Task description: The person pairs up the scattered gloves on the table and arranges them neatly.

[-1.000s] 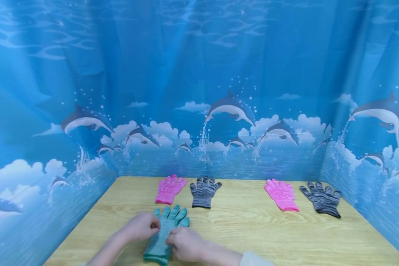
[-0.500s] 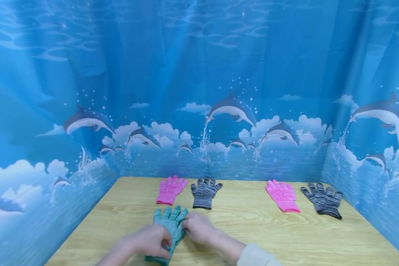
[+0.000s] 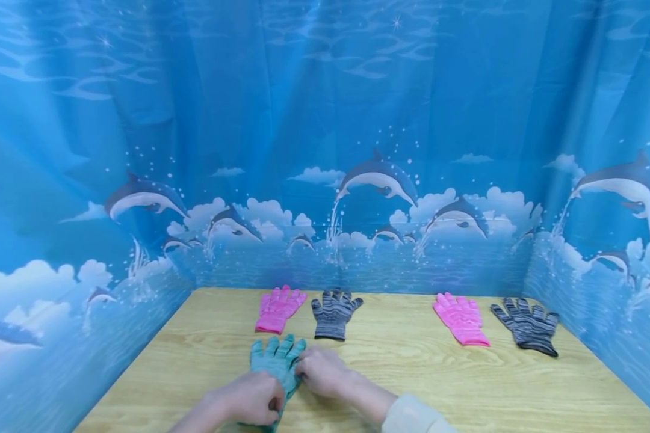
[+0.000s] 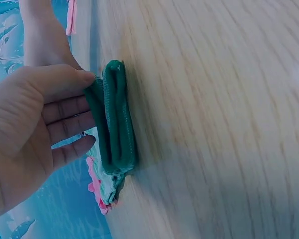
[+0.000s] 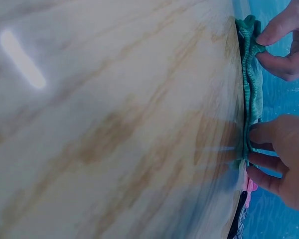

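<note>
- On the near left part of the wooden table (image 3: 401, 385), a green glove (image 3: 273, 364) lies flat, its fingers pointing toward the back edge.
- The left hand (image 3: 251, 398) pinches its cuff (image 4: 118, 119) between thumb and fingers; in the left wrist view the cuff shows dark green layers, one over another.
- The right hand (image 3: 324, 371) pinches the glove's right edge, thumb against fingertips, near the glove's thumb.
- A pale sleeve (image 3: 414, 415) covers the right forearm.
- Behind the green glove, a pink glove (image 3: 279, 311) and a striped grey glove (image 3: 333, 317) lie side by side, apart.
- Farther right lie another pink glove (image 3: 461, 320) and a second striped glove (image 3: 529, 328).
- Around the table hangs a blue curtain (image 3: 325, 90) printed with dolphins and clouds.
</note>
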Demonstrator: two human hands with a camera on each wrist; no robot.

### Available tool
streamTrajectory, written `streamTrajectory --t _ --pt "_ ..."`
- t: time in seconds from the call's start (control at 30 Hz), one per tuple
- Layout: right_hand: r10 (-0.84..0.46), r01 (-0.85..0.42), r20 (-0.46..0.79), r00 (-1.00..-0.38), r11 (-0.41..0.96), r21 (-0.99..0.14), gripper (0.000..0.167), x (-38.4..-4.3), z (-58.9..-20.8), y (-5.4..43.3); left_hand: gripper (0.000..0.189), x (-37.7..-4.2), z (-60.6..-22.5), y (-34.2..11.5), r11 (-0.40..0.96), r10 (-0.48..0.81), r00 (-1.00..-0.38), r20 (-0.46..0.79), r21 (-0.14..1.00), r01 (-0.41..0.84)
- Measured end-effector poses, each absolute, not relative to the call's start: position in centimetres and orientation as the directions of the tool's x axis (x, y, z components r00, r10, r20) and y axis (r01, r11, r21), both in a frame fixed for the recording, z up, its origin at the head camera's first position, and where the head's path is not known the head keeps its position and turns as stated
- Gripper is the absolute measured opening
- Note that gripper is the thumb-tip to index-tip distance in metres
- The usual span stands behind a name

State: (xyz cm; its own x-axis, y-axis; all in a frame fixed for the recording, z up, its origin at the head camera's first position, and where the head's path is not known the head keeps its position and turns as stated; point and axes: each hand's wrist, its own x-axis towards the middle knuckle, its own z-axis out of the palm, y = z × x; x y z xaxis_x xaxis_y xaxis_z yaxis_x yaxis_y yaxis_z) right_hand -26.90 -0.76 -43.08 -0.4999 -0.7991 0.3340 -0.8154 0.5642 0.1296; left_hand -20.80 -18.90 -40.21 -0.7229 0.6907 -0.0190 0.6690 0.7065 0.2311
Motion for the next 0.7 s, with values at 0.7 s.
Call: streamTrajectory --t 0.7 --pt "-0.837 -0.845 0.294 -0.461 0.516 0.143 0.020 -27.18 -42.93 -0.58 0.009 -20.35 -40.09 -18.09 0.672 0.740 -0.670 -0.055 0.048 0.739"
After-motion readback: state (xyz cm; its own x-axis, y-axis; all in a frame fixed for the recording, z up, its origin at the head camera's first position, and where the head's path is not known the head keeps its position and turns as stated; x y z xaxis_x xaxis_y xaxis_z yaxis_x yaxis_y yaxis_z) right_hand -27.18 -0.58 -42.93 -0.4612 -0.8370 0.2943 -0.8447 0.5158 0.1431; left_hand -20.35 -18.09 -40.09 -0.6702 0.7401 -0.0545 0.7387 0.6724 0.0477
